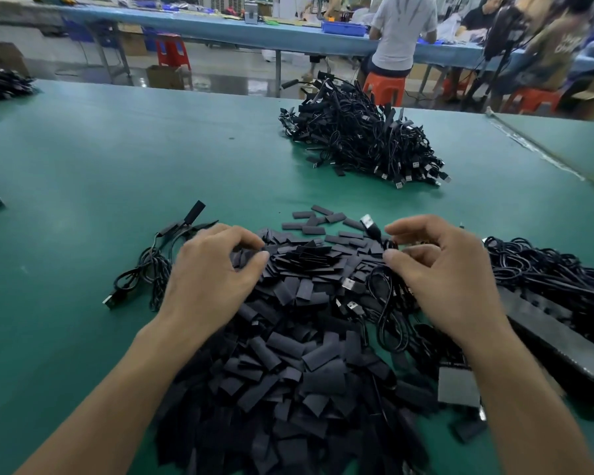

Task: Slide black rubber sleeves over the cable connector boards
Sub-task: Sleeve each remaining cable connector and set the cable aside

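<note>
Head view: the pile of black rubber sleeves (288, 354) covers the near middle of the green table (117, 159), right under both hands. The left hand (213, 272) hovers over the pile's far left part, fingers curled, thumb and fingertips down among the sleeves; whether they pinch one I cannot tell. The right hand (443, 269) is at the pile's far right edge, fingers bent. A cable (386, 303) runs in between thumb and forefinger, its USB plug (367, 221) sticking up just left of them; a firm grip is not clear. Loose cables (148, 265) lie left of the left hand, and a tangled bundle (549, 269) lies right. Bare table spreads left and far, up to a far heap of cables (364, 138).
</note>
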Demonstrator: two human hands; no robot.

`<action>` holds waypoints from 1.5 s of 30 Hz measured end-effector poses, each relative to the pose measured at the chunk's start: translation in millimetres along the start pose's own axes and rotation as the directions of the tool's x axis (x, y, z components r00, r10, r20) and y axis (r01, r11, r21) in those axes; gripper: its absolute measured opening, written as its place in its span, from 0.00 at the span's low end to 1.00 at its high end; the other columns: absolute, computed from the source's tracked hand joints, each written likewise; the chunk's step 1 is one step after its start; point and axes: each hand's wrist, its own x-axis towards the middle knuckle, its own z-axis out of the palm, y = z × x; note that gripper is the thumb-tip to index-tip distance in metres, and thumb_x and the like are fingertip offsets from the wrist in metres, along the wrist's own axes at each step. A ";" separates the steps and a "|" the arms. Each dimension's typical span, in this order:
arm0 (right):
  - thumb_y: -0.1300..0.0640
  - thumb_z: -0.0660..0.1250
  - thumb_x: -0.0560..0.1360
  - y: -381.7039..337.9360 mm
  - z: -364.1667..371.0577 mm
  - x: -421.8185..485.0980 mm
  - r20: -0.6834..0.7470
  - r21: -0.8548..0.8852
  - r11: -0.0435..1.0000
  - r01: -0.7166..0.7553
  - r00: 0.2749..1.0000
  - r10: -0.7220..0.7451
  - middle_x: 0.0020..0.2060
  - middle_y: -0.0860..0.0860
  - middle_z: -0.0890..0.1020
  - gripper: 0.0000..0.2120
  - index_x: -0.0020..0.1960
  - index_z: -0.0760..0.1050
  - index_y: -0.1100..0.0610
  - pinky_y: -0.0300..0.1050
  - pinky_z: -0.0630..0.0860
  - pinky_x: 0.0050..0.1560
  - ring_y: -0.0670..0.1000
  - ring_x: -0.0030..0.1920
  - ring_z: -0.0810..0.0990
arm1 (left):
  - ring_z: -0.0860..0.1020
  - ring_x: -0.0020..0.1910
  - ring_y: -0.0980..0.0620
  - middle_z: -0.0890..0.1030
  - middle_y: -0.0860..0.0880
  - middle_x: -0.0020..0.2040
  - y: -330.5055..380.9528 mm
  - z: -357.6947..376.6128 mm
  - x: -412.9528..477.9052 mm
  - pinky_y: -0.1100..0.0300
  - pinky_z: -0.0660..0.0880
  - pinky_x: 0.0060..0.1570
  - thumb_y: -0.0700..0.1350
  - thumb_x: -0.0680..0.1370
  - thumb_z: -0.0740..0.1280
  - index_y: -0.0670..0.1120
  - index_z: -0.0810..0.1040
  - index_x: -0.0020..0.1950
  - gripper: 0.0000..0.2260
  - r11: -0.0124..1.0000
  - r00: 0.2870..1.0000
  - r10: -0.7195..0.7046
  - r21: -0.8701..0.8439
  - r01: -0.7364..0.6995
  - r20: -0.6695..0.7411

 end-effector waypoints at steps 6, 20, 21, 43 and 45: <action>0.65 0.75 0.72 -6.9 26.6 -6.7 0.055 0.306 0.952 0.026 0.997 -0.045 0.43 0.43 0.83 0.17 0.48 0.81 0.43 0.43 0.82 0.47 0.46 0.41 0.85 | 0.81 0.44 0.62 0.84 0.60 0.42 20.2 14.6 -11.9 0.73 0.72 0.44 0.54 0.72 0.75 0.54 0.84 0.48 0.07 0.949 0.979 0.031 -0.312 0.034 0.203; 0.42 0.76 0.68 7.2 -20.6 0.6 0.527 -0.565 0.821 -0.082 0.729 0.436 0.41 0.43 0.83 0.18 0.54 0.77 0.44 0.38 0.77 0.45 0.41 0.44 0.81 | 0.82 0.40 0.50 0.84 0.51 0.40 29.1 32.9 -24.7 0.53 0.80 0.45 0.43 0.73 0.77 0.50 0.80 0.44 0.07 0.828 0.943 -0.114 -0.495 0.264 0.311; 0.42 0.78 0.66 6.6 -17.7 -0.6 0.543 -0.580 0.811 -0.083 0.702 0.460 0.41 0.43 0.83 0.19 0.53 0.79 0.46 0.39 0.78 0.46 0.41 0.43 0.81 | 0.82 0.40 0.51 0.84 0.52 0.41 28.8 33.3 -25.2 0.53 0.81 0.46 0.42 0.73 0.77 0.50 0.80 0.44 0.08 0.832 0.943 -0.110 -0.491 0.261 0.315; 0.48 0.75 0.70 -8.2 -9.9 -2.0 0.286 -0.171 0.979 0.114 0.956 -0.061 0.46 0.40 0.82 0.17 0.58 0.81 0.44 0.37 0.76 0.52 0.39 0.47 0.80 | 0.71 0.37 0.58 0.69 0.57 0.38 28.1 18.5 -16.4 0.60 0.66 0.35 0.58 0.77 0.66 0.59 0.73 0.39 0.09 0.988 1.000 0.015 -0.155 -0.019 -0.026; 0.50 0.76 0.69 -3.3 -15.6 -0.4 0.267 -0.190 0.979 0.076 0.964 -0.023 0.44 0.40 0.82 0.14 0.53 0.80 0.40 0.40 0.78 0.50 0.39 0.45 0.80 | 0.70 0.35 0.58 0.68 0.56 0.36 28.1 13.7 -13.0 0.68 0.63 0.34 0.58 0.77 0.66 0.61 0.68 0.34 0.13 0.970 0.997 -0.028 -0.243 0.010 -0.071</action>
